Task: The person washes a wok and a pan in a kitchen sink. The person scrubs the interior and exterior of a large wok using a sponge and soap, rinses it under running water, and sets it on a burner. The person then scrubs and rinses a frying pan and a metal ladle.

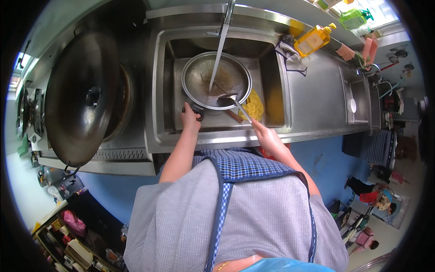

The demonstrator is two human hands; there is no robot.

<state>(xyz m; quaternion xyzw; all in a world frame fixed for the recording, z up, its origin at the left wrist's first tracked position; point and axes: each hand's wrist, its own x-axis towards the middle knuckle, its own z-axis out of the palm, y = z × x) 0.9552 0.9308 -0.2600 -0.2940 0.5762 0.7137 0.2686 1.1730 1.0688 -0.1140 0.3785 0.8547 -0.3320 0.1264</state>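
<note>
Inside the steel sink (289,117) sits a round metal pan (200,76) with brownish water in it. My left hand (191,117) is closed on a black handle (197,111) at the pan's near left side. My right hand (268,136) grips the thin metal handle of a ladle or turner (245,114). Its dark head lies in the pan by the near right rim. Water runs into the pan from the tap (227,18). A yellow cloth (254,106) and a wooden-handled utensil (233,116), partly under the pan, rest on the sink floor.
A large wok (80,125) stands tilted on the stove at left. Right of the sink are a cloth (293,59), a yellow soap bottle (312,40), a steel counter (316,91) and a smaller basin (360,110). Other people (377,199) are in the background at right.
</note>
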